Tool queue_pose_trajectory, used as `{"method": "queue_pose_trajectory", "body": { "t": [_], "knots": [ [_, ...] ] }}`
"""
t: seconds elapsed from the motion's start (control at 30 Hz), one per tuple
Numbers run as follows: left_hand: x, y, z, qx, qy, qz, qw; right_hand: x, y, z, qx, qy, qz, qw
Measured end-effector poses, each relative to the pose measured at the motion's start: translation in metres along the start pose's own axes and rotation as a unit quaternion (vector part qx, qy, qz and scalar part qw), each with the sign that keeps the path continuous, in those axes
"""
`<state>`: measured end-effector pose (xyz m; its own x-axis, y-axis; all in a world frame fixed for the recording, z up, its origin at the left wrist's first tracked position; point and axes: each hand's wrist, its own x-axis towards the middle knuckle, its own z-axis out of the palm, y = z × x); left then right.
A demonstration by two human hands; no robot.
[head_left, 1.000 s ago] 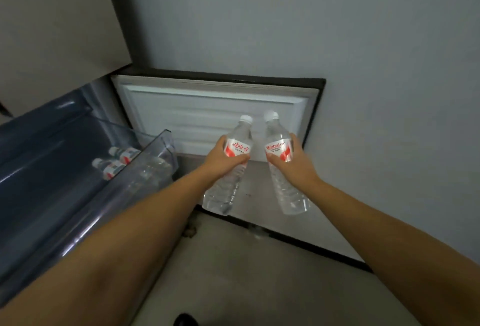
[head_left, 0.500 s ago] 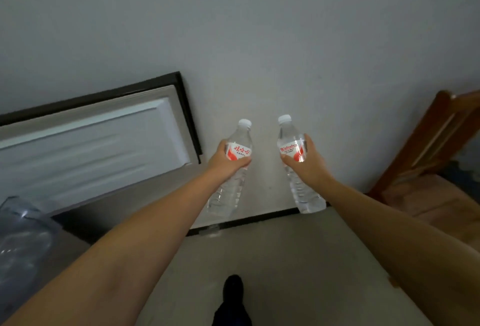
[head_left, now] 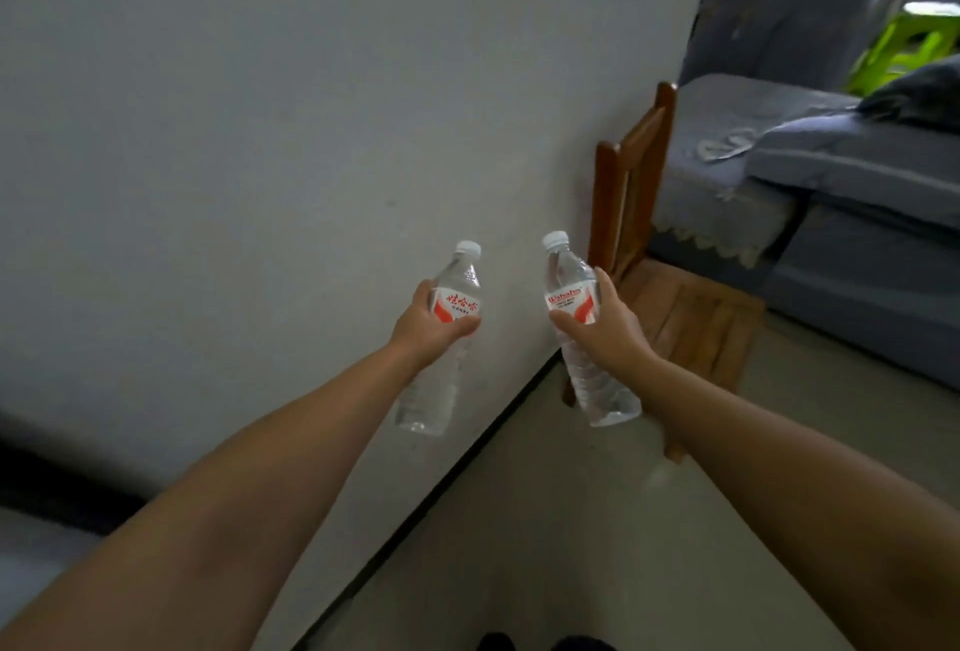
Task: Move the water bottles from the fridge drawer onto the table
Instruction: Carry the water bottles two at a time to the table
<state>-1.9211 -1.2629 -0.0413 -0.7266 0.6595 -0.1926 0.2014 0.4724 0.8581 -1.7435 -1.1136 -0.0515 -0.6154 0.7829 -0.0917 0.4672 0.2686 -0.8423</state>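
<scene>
The left hand (head_left: 425, 327) and the right hand (head_left: 609, 333) are each wrapped around the labelled middle of a bottle. Behind them a plain grey wall (head_left: 311, 157) is seen, then a grey sofa (head_left: 841, 214) and a brown wooden chair (head_left: 670, 297). The left clear plastic bottle (head_left: 441, 338) and the right clear plastic bottle (head_left: 582, 333) are held upright, caps leaning away. A table possibly lies beyond the opening, upper right, nearer the right hand.

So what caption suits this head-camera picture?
Left hand and right hand each hold a water bottle, beside a wooden chair.
</scene>
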Motion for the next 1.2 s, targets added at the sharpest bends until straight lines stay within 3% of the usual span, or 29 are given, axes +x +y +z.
{"method": "queue_pose_trajectory", "body": {
  "t": [0.2, 0.43, 0.83, 1.2],
  "knots": [
    [0.053, 0.038, 0.088, 0.023, -0.160, 0.051, 0.986, 0.000, 0.056, -0.063, 0.032, 0.117, 0.102, 0.987],
    [0.084, 0.115, 0.212, 0.040, -0.283, 0.123, 0.950, 0.004, 0.123, -0.163, 0.073, 0.228, 0.153, 0.959],
    [0.087, 0.267, 0.457, 0.059, -0.368, 0.170, 0.912, -0.006, 0.252, -0.377, 0.077, 0.363, 0.209, 0.905],
    [0.073, 0.346, 0.655, 0.150, -0.486, 0.238, 0.827, -0.036, 0.343, -0.488, 0.075, 0.480, 0.280, 0.828]
  ]
}}
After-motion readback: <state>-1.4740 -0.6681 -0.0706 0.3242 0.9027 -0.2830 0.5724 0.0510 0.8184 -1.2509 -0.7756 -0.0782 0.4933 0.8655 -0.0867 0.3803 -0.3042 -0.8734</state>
